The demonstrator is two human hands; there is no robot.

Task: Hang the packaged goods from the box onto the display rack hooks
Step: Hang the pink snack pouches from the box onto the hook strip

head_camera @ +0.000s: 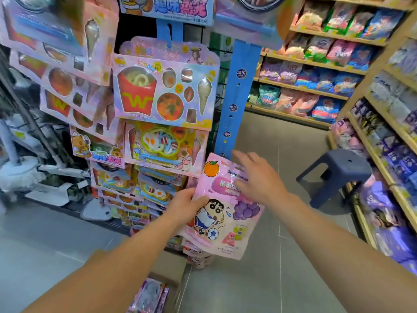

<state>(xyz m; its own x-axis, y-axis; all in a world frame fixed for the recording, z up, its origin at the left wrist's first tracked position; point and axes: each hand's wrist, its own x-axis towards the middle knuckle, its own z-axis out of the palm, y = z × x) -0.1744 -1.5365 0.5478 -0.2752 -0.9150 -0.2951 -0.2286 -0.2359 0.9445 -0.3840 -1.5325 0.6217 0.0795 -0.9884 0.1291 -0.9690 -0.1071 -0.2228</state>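
My left hand [188, 205] grips the left edge of a pink candy packet [222, 219] printed with a cartoon boy, an orange and grapes. The packet's top sits at the foot of a blue hanging strip [237, 93] with small hooks and round stickers. My right hand [257, 177] hovers over the packet's upper right with fingers spread, and I cannot tell whether it touches. More pink packets [198, 256] hang below. A cardboard box [168, 271] with similar packets [149, 294] stands on the floor under my left forearm.
Toy food sets [162, 91] in pink cards hang thickly on the rack to the left. Wooden shelves of snack bags [320, 59] line the back and right. A dark plastic stool [336, 175] stands in the aisle at right. White mop heads [20, 175] lie far left.
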